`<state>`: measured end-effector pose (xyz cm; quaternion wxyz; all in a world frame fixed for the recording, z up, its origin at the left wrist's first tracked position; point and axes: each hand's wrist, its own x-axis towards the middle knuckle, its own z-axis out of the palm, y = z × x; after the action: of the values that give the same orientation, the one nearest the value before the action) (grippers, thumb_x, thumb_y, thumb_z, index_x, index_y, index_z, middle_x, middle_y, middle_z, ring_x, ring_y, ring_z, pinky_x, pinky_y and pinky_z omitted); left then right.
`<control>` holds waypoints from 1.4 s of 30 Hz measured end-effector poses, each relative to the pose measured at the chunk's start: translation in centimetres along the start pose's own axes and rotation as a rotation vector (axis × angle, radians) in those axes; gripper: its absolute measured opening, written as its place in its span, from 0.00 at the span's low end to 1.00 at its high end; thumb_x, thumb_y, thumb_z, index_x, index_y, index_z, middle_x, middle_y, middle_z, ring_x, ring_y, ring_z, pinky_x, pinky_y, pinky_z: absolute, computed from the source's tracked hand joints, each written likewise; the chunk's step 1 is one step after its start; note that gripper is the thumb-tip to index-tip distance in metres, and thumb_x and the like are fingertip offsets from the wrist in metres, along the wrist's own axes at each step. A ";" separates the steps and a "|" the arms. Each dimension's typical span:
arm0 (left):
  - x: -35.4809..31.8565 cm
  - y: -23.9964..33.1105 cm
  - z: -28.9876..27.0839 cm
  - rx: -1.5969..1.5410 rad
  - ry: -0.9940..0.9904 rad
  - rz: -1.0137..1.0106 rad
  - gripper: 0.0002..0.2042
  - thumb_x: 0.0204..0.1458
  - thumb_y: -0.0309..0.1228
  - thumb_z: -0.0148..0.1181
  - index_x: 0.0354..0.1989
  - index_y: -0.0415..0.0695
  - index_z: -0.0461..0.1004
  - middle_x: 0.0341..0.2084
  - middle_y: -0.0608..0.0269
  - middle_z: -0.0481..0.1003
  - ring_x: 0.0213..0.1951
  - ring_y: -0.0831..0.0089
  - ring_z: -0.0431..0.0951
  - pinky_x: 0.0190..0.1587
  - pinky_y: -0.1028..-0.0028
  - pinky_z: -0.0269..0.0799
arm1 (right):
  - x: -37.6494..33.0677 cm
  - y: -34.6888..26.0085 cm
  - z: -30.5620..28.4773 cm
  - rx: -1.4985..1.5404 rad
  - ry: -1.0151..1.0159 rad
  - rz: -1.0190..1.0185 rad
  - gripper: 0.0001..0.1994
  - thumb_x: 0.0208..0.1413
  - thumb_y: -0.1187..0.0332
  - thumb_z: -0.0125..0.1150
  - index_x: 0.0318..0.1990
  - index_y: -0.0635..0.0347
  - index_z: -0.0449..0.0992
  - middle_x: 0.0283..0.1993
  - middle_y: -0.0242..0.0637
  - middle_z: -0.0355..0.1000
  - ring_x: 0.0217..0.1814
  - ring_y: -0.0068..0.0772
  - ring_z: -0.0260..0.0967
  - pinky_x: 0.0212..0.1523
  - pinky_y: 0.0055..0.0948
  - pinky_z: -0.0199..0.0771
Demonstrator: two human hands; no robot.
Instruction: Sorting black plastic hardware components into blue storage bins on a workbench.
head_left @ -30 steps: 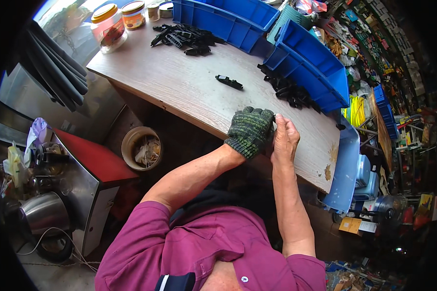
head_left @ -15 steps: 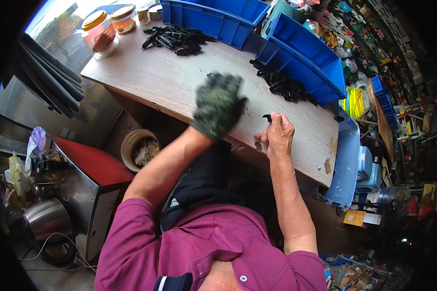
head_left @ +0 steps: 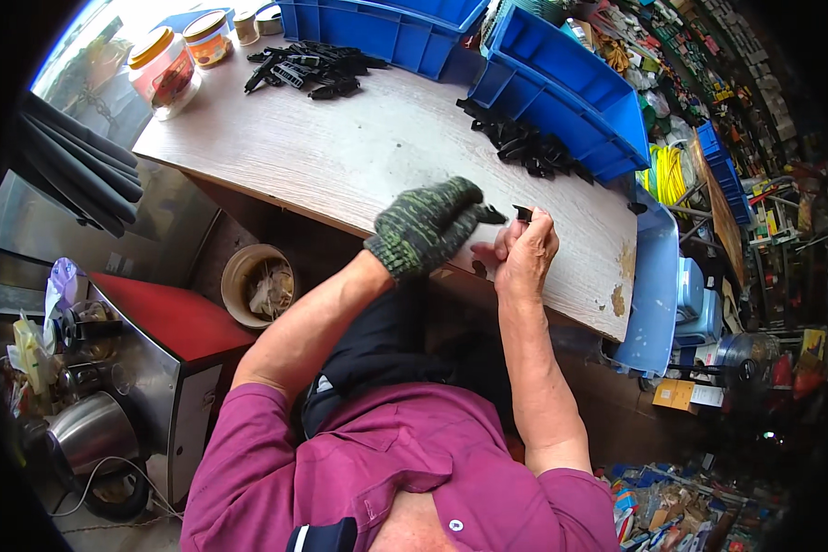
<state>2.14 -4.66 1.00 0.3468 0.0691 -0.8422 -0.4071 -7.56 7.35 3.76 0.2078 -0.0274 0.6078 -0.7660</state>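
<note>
My left hand [head_left: 428,225], in a dark green patterned knit glove, is above the front part of the table with thumb and fingers pinched together. From their tips sticks a small black piece [head_left: 493,216]. Just to its right, my bare right hand [head_left: 527,253] grips a small black plastic part [head_left: 523,212] between thumb and forefinger. A narrow gap separates the two pieces. Beyond them lie a pile of black plastic parts [head_left: 529,147] by the right bin and another pile of slotted black parts [head_left: 304,69] at the far left.
Blue plastic bins [head_left: 570,101] line the back of the pale wooden table [head_left: 276,138]. Lidded jars [head_left: 161,69] stand at its far left corner. Below the front edge is a waste bucket [head_left: 258,285], and a red-topped cabinet [head_left: 170,317] sits at the left. A blue tub [head_left: 655,285] adjoins the right end.
My left hand has come down and right, from a blur over the table to beside my right hand. My right hand has shifted slightly, still gripping its black part. The whole view has moved a little.
</note>
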 end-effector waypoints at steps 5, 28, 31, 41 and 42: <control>0.4 2.1 1.6 -0.139 -0.084 -0.210 0.09 0.60 0.29 0.57 0.47 0.41 0.75 0.37 0.47 0.79 0.41 0.48 0.79 0.40 0.59 0.75 | 0.6 0.8 -1.3 -0.052 -0.047 -0.054 0.12 0.62 0.59 0.46 0.32 0.55 0.67 0.19 0.27 0.57 0.13 0.20 0.54 0.14 0.27 0.69; -0.9 2.1 6.9 -0.131 0.176 -0.148 0.14 0.59 0.36 0.57 0.50 0.43 0.73 0.38 0.47 0.79 0.40 0.49 0.79 0.41 0.56 0.74 | 2.2 2.5 -3.8 -0.335 -0.079 -0.474 0.13 0.63 0.67 0.47 0.24 0.56 0.62 0.23 0.23 0.51 0.26 0.18 0.47 0.29 0.26 0.55; 1.1 -0.6 3.5 0.310 0.167 0.034 0.14 0.57 0.36 0.59 0.48 0.43 0.75 0.43 0.51 0.78 0.44 0.52 0.77 0.47 0.57 0.73 | 0.7 0.2 -3.2 -0.182 -0.056 -0.217 0.14 0.64 0.62 0.48 0.25 0.55 0.61 0.19 0.26 0.50 0.21 0.22 0.50 0.31 0.34 0.68; 6.5 -11.8 -12.0 1.103 0.155 -0.198 0.17 0.56 0.37 0.54 0.54 0.54 0.74 0.53 0.57 0.73 0.53 0.47 0.72 0.50 0.48 0.69 | 10.5 -6.8 -14.2 0.031 0.616 -0.178 0.17 0.57 0.54 0.55 0.35 0.62 0.64 0.20 0.37 0.56 0.15 0.33 0.56 0.26 0.50 0.84; 6.5 -11.8 -11.9 1.087 0.143 -0.188 0.16 0.57 0.37 0.53 0.54 0.54 0.75 0.53 0.57 0.73 0.52 0.47 0.72 0.50 0.48 0.69 | 10.9 -7.5 -15.3 -0.033 0.735 -0.148 0.19 0.56 0.55 0.56 0.43 0.63 0.69 0.22 0.39 0.59 0.18 0.34 0.59 0.25 0.48 0.84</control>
<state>2.93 -22.66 0.90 0.2795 0.3405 -0.8956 0.0625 -24.12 18.94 4.58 -0.0803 0.2022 0.6505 -0.7277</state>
